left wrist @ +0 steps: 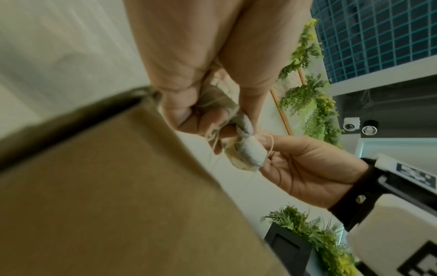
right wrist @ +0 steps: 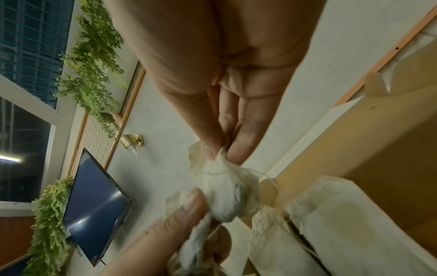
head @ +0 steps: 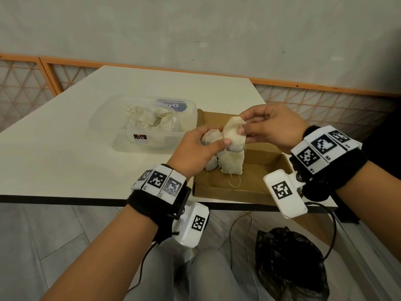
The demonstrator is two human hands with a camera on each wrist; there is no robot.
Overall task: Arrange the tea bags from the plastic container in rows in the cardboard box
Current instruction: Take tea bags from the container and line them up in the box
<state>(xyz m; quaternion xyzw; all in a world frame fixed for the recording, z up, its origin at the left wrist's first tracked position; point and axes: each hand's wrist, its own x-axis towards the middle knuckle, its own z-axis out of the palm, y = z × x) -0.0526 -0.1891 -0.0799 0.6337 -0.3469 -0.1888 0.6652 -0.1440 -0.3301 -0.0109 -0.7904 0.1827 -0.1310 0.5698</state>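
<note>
Both hands meet above the brown cardboard box (head: 258, 187). My left hand (head: 213, 143) grips a small bunch of pale tea bags (head: 211, 136), thumb pressed on the front one. My right hand (head: 243, 129) pinches the top corner of one tea bag (head: 234, 135) that still touches the bunch. In the right wrist view, thumb and fingers pinch that tea bag (right wrist: 223, 186) at its gathered top. A few tea bags (head: 231, 165) stand upright in the box's left part, strings trailing. The clear plastic container (head: 121, 135) to the left holds several more tea bags (head: 149, 119).
The white table (head: 65, 153) ends just in front of the box, and its right edge runs close behind my right hand. A black plastic bag (head: 290, 263) lies on the floor below. Cables hang from both wrist cameras. The box's right half (head: 267, 157) is bare cardboard.
</note>
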